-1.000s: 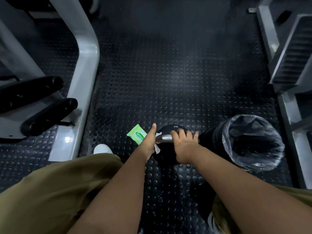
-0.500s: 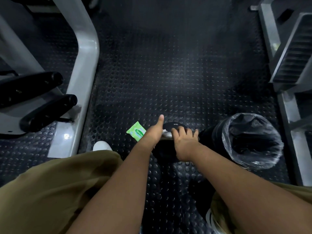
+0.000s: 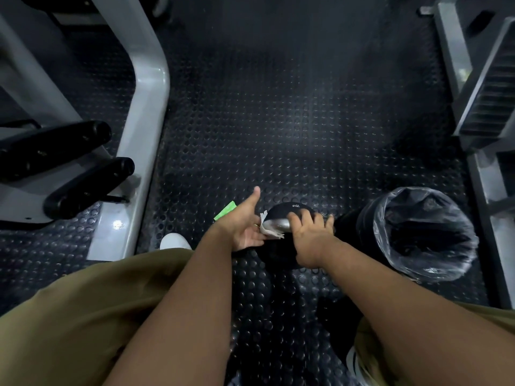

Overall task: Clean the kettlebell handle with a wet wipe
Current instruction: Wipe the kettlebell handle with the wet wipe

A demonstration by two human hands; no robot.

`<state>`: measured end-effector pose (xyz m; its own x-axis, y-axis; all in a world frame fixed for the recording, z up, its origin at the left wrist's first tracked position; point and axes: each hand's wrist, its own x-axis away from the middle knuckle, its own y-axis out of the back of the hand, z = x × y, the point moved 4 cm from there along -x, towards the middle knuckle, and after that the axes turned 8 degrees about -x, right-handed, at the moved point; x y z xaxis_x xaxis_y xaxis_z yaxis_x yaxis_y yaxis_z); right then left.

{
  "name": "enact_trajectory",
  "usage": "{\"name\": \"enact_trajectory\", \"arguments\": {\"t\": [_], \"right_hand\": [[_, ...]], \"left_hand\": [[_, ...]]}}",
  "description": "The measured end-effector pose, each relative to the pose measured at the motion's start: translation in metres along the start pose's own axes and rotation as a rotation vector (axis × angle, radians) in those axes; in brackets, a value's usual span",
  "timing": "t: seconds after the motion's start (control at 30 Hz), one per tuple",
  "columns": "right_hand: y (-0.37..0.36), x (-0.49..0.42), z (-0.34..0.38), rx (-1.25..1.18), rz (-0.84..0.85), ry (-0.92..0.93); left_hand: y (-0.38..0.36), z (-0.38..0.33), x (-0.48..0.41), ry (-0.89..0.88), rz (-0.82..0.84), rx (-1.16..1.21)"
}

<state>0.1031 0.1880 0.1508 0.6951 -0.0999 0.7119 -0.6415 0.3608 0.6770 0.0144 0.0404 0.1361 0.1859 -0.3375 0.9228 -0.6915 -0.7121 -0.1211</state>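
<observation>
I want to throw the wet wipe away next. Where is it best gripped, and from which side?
Probably pinch the loose white edge of the wet wipe from the left: it sticks out past the handle beside the left hand, while the right hand covers the other end.

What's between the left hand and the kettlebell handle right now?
In the head view, a crumpled white wet wipe sits between the left hand and the silver kettlebell handle, pressed against the handle's left end. The right hand grips the other end.
</observation>
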Motion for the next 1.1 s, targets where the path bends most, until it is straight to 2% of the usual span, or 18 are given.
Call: {"name": "enact_trajectory", "arguments": {"t": [0.17, 0.33, 0.53, 0.77, 0.97, 1.1], "right_hand": [[0.002, 0.001, 0.002, 0.020, 0.007, -0.018], [0.002, 0.001, 0.001, 0.021, 0.008, -0.007], [0.001, 0.001, 0.000, 0.003, 0.002, -0.002], [0.003, 0.003, 0.001, -0.012, 0.003, 0.007], [0.005, 0.004, 0.003, 0.002, 0.028, -0.018], [0.005, 0.003, 0.002, -0.001, 0.023, -0.011]], "left_hand": [[-0.012, -0.022, -0.004, 0.007, -0.072, -0.139], [-0.020, 0.005, -0.033, -0.016, -0.116, -0.063], [-0.023, 0.029, -0.024, -0.079, -0.139, 0.189], [0.013, 0.006, -0.013, -0.046, -0.125, 0.069], [-0.019, 0.002, -0.011, -0.035, -0.056, 0.005], [-0.034, 0.017, -0.018, -0.087, -0.185, 0.113]]}}
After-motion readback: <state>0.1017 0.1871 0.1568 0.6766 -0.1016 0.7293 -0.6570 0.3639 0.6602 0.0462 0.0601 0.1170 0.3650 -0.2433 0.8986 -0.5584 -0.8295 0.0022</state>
